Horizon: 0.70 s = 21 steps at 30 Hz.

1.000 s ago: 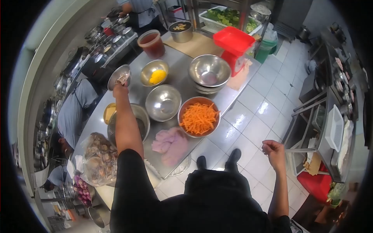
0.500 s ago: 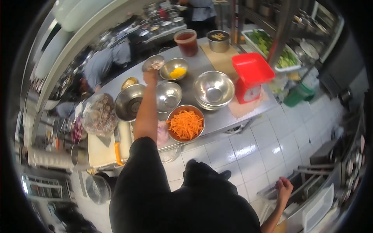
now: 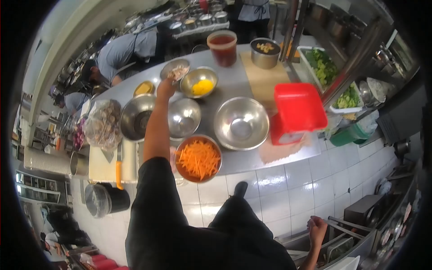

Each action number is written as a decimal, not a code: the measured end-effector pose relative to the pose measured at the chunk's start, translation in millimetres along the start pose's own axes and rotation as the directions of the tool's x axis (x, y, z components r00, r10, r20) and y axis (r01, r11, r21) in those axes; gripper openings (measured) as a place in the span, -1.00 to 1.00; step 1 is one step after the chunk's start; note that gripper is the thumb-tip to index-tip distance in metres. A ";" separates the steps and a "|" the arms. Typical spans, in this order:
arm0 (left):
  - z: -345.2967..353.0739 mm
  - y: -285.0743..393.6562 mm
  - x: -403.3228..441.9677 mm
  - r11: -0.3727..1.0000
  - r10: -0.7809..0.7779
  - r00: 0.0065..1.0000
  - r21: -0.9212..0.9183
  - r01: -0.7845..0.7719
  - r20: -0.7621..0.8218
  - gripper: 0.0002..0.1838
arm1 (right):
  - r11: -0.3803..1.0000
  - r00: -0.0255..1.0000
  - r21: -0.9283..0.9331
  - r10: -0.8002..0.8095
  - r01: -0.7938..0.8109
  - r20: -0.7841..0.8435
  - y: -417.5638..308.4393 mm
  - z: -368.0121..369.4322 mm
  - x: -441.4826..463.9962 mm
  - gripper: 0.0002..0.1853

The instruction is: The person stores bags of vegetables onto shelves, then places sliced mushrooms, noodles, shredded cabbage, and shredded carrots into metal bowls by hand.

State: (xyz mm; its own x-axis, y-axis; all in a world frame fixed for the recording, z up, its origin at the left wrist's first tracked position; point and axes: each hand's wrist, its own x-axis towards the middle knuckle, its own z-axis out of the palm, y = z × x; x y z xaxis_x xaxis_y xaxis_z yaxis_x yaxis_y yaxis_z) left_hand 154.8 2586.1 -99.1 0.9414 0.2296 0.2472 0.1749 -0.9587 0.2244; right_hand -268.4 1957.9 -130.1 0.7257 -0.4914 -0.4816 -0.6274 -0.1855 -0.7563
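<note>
My left hand [image 3: 166,87] reaches far over the steel table, fingers closed at the near rim of a small steel bowl [image 3: 168,65] of pale pieces. Right beside it stands a steel bowl [image 3: 212,89] holding something bright yellow [image 3: 202,87]. Under and beside my forearm are a dark-looking steel bowl [image 3: 130,118] and a shiny steel one [image 3: 185,119]. Shredded carrot [image 3: 198,158] fills a bowl at the table's near edge. My right hand [image 3: 317,228] hangs low at my side, fingers curled, with nothing visible in it.
Stacked steel bowls [image 3: 241,123] and a red scale [image 3: 300,108] stand to the right. A tub of red sauce [image 3: 222,48] and a pot [image 3: 264,53] are behind. An orange-handled knife [image 3: 119,173] lies left, near a bagged heap [image 3: 102,126]. A co-worker [image 3: 128,51] bends beyond the table.
My view has shifted, and my body has moved along the table toward the right. My left hand stays at the small bowl's rim. My right hand remains low and curled.
</note>
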 end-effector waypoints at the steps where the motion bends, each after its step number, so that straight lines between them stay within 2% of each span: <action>1: 16.5 -13.0 9.7 0.998 0.021 1.000 0.052 -0.021 0.008 -0.72 | 1.000 1.000 -0.008 -0.001 0.001 -0.016 -8.5 1.2 3.7 -0.86; 3: 16.1 -9.2 9.2 0.999 0.030 1.000 0.019 -0.030 -0.006 -0.72 | 1.000 0.999 -0.021 -0.001 0.000 -0.042 -19.6 6.2 13.5 -0.86; 4: 1.8 6.2 1.8 1.000 -0.017 1.000 0.022 0.016 0.019 -0.75 | 1.000 0.999 0.005 -0.027 0.027 -0.046 -15.5 8.3 20.9 -0.88; 8: 7.2 -2.4 3.1 0.977 -0.060 0.998 0.206 0.052 0.031 -0.80 | 0.995 1.000 0.100 -0.021 0.020 0.008 -20.4 21.6 42.2 -0.83; 10: 2.8 -4.0 -1.9 0.976 -0.103 0.994 0.195 0.095 0.034 -0.79 | 0.989 0.999 0.149 -0.023 0.016 0.044 -21.5 25.3 53.3 -0.85; 14: -11.7 6.0 -7.1 0.955 -0.197 0.979 0.235 0.179 0.058 -0.76 | 0.991 0.993 0.133 -0.029 0.014 0.116 -22.8 20.2 81.8 -0.86; 16: -8.9 6.0 -4.1 0.959 -0.244 0.966 0.128 0.253 -0.083 -0.74 | 0.994 0.988 0.100 -0.064 0.050 0.143 -22.8 10.0 100.9 -0.85; 18: -12.9 18.5 -6.1 0.996 -0.086 0.966 -0.058 0.074 -0.245 -0.75 | 0.995 0.983 0.073 -0.084 0.072 0.162 -22.9 -5.5 121.4 -0.84; 19: -24.5 34.9 -10.5 0.994 0.040 0.968 -0.092 -0.064 -0.246 -0.74 | 0.995 0.982 0.071 -0.086 0.075 0.170 -25.1 -12.4 129.1 -0.84; 20: -34.1 54.7 -17.2 0.980 -0.039 0.975 -0.197 -0.005 -0.219 -0.73 | 0.996 0.978 0.060 -0.082 0.072 0.189 -28.5 -20.5 137.5 -0.84; 21: -46.2 77.8 -28.6 0.937 -0.017 0.982 -0.346 -0.050 -0.188 -0.69 | 0.995 0.976 0.056 -0.091 0.082 0.198 -28.8 -30.2 146.9 -0.83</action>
State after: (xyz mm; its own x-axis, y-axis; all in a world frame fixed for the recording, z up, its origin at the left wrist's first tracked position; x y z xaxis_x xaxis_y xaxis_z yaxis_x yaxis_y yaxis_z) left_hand 128.1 2512.7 -45.2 0.8673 0.2734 0.4159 0.0172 -0.8516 0.5239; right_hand -152.2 1865.4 -165.7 0.8215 -0.2940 -0.4886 -0.5492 -0.1769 -0.8168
